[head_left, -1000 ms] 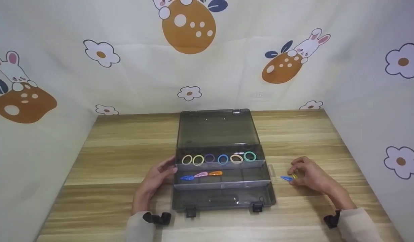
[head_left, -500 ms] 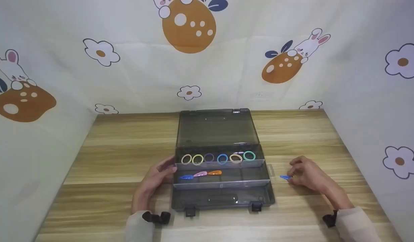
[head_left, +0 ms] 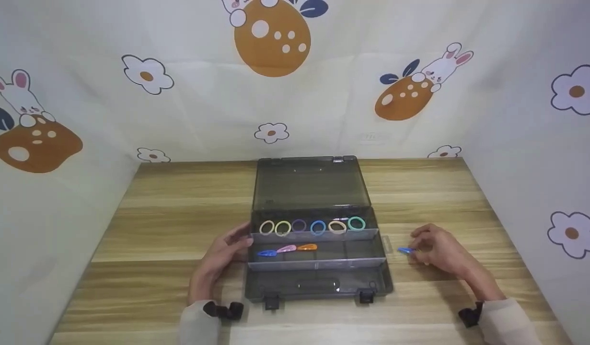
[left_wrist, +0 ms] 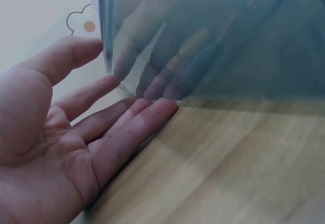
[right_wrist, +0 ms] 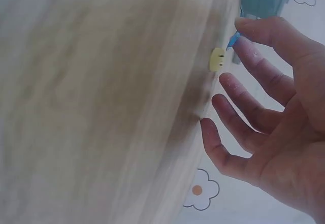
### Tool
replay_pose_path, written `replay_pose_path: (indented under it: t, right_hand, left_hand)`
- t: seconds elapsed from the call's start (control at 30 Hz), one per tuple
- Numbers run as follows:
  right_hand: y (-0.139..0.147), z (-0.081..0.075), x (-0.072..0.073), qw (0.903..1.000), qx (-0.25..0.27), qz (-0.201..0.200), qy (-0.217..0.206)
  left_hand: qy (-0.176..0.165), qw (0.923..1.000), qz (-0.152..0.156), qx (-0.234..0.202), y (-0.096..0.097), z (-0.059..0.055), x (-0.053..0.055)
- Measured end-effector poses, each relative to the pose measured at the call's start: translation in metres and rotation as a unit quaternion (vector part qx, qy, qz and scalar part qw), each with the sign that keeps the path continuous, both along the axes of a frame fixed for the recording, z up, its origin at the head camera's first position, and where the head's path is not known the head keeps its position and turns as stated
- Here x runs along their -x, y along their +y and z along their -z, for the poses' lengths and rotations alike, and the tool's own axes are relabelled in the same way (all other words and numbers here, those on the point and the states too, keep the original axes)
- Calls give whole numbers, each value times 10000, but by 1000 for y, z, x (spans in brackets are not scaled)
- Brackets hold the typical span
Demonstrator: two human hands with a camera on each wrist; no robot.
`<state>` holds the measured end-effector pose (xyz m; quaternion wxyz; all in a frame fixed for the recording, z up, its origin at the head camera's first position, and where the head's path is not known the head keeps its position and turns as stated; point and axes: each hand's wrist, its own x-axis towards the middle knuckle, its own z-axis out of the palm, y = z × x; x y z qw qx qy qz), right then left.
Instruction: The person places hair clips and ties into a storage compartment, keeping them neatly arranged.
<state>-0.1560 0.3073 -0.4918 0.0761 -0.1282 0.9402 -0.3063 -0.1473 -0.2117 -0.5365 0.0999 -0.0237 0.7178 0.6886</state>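
Note:
A dark see-through organizer box (head_left: pixel 318 287) lies open on the table. My left hand (head_left: pixel 226 251) touches its left side; in the left wrist view the fingers (left_wrist: pixel 127 137) are fairly straight against the wall (left_wrist: pixel 244 56). To the right of the box, my right hand (head_left: pixel 438 251) pinches a blue hair clip (head_left: pixel 405 250) between thumb and index finger. A yellow hair clip (right_wrist: pixel 217 60) lies on the table under that hand, hidden in the head view. In the middle row sit a blue hair clip (head_left: pixel 267 253), a pink one (head_left: pixel 287 248) and an orange one (head_left: pixel 307 247).
Several hair ties, such as a green one (head_left: pixel 356 224), stand in the back row. The lid (head_left: pixel 311 187) leans back toward the patterned curtain (head_left: pixel 203 110). A small clear plastic piece (head_left: pixel 387 244) juts out at the box's right side. Wood-grain table (head_left: pixel 179 201) surrounds the box.
The blue clip in my right hand has shifted slightly left and away from me. The yellow clip, visible beside the fingers earlier, is now hidden in the head view. My left hand stays put.

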Motion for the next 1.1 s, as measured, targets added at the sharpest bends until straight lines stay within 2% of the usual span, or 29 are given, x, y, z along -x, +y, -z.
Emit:
replay_pose_path:
  t: [0.1,0.3,0.47,0.77,0.97,1.1]
  right_hand:
    - [-3,-6,0,9995,303,89,-89]
    - [-14,-15,2,9981,303,43,529]
    - [-25,-16,6,9974,451,43,566]
    - [-50,-26,12,9924,629,28,1062]
    - [-72,-31,11,9877,787,-272,1325]
    - [-87,-32,11,9865,812,-581,1296]
  left_hand:
    - [-18,10000,-40,33,0,0,0]
    - [-53,9999,-145,57,1,0,0]
    - [-46,9999,-102,28,1,1,-1]
    - [-6,9999,-116,58,1,0,-1]
    - [34,10000,-79,41,1,0,0]
    - [-3,9999,-51,144,0,0,0]
